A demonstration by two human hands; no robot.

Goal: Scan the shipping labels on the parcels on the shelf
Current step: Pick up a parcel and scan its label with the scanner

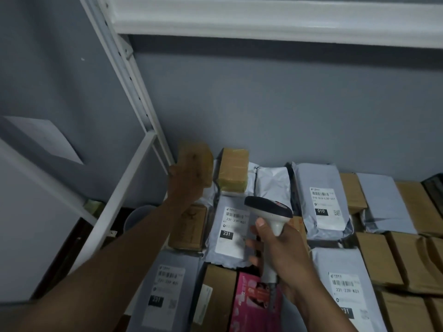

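My left hand (185, 180) grips a small brown cardboard box (199, 155) and holds it up above the shelf's back left corner; the box is blurred. My right hand (282, 255) holds a white handheld scanner (271, 213) by its handle, its dark head pointing left over a grey mailer bag (230, 236) with a white shipping label marked 231. More labelled grey bags lie around: one marked 010 (322, 202), one at the front left (167, 291), one at the front right (345, 291).
A taped brown box (233, 172) stands at the back. Plain cardboard boxes (407, 255) fill the right side, and a pink package (251, 303) lies at the front. The white shelf upright (134, 85) and side rail (124, 195) bound the left. An upper shelf (263, 17) hangs overhead.
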